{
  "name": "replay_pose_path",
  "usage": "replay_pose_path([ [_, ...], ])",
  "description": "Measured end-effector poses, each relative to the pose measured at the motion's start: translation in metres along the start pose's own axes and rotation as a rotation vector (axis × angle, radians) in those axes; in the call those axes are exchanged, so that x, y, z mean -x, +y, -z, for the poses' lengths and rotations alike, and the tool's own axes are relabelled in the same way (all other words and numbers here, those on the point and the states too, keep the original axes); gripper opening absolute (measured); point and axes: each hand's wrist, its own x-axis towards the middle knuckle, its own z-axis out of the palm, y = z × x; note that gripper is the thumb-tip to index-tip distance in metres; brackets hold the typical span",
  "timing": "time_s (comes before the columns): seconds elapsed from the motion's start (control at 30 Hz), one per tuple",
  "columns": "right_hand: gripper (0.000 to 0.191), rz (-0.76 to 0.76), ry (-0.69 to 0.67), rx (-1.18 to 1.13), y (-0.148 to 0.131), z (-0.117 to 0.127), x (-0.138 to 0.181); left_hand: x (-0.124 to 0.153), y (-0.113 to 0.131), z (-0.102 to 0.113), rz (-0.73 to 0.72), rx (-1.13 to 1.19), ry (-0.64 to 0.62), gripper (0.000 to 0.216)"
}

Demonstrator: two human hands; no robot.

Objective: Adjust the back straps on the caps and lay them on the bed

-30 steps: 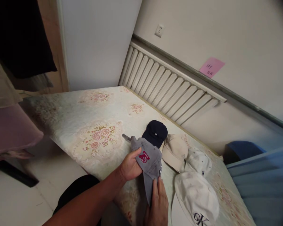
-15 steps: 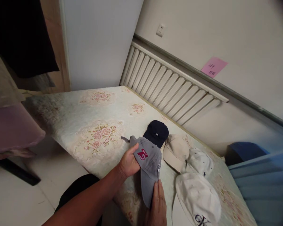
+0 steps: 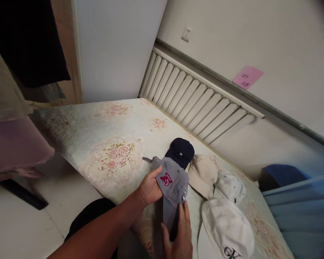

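A grey baseball cap point(image 3: 174, 180) with a dark red patch and a loose back strap is held above the bed. My left hand point(image 3: 151, 187) grips the side of its crown, thumb on top and the other fingers hidden beneath. Around the brim curls my right hand point(image 3: 179, 230), fingers along its right edge near the crown and thumb toward the left edge. Just beyond the grey cap lies a navy cap point(image 3: 181, 149), partly overlapped by it. Next to that are a beige cap point(image 3: 203, 172), a pale cap point(image 3: 230, 186) and a larger white cap point(image 3: 228, 226) with black letters.
The bed point(image 3: 132, 129) has a floral cover. A white radiator point(image 3: 197, 95) runs along its far side, below a pink note point(image 3: 248, 77) and a socket point(image 3: 187, 34). Blue fabric point(image 3: 305, 205) hangs at right. Clothes point(image 3: 29, 43) and a dark leg point(image 3: 24, 194) are at left.
My right hand has shifted up along the brim toward the crown, and its thumb now shows apart from the fingers. The grey cap has turned slightly; my left hand keeps its hold.
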Motion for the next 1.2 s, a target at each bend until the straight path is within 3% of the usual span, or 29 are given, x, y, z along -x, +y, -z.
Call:
replay_pose_path([
  [0.33, 0.069, -0.029, 0.034, -0.037, -0.011, -0.002, -0.010, 0.001, -0.003, 0.004, 0.039, -0.020, -0.054, 0.039],
  [0.83, 0.065, -0.042, 0.098, -0.049, -0.006, -0.003, 0.002, 0.007, -0.006, 0.000, 0.087, -0.083, -0.084, 0.039],
  [1.2, 0.068, 0.016, 0.036, -0.057, 0.011, 0.005, 0.015, 0.019, -0.023, -0.008, 0.038, -0.039, -0.060, 0.036],
])
